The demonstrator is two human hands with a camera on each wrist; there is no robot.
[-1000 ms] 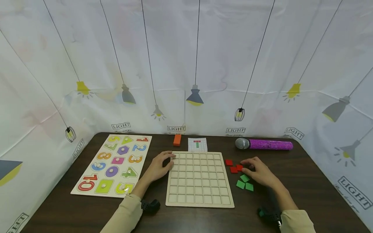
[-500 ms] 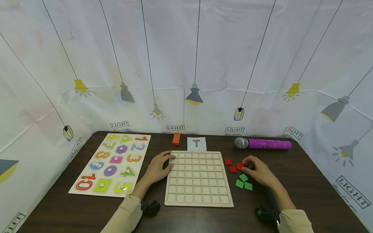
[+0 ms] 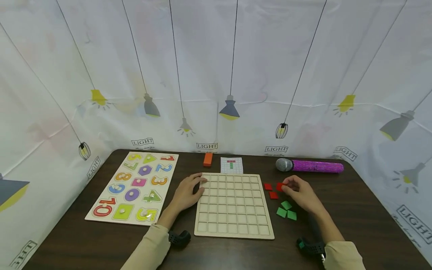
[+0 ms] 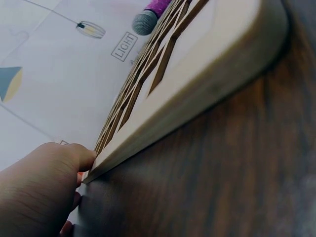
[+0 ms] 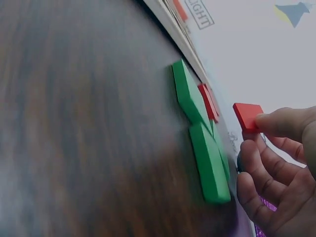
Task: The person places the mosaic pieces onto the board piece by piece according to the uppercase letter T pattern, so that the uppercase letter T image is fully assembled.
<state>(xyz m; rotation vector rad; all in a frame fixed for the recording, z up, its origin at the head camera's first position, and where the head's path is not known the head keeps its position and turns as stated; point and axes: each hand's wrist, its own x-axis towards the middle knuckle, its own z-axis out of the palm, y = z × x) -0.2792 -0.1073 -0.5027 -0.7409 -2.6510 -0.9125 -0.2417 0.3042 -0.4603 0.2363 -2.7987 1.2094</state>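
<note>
My right hand pinches a red square tile between thumb and fingertips, and the right wrist view shows it raised off the table. Close by lie two more red tiles and three green tiles, just right of the wooden grid board. The board's square cells hold no tiles. At the board's left edge, near the far corner, my left hand rests with relaxed fingers touching the rim. A small grid card with a red and green T pattern lies behind the board.
On the left lies a number puzzle board with colourful pieces. An orange block stands at the back, left of the card. A purple microphone lies at the back right. A printed curtain hangs behind the dark table.
My right hand has taken hold of a red tile and lifted it from beside the other red ones. The left hand stays at the board's edge. The head view has shifted slightly.
</note>
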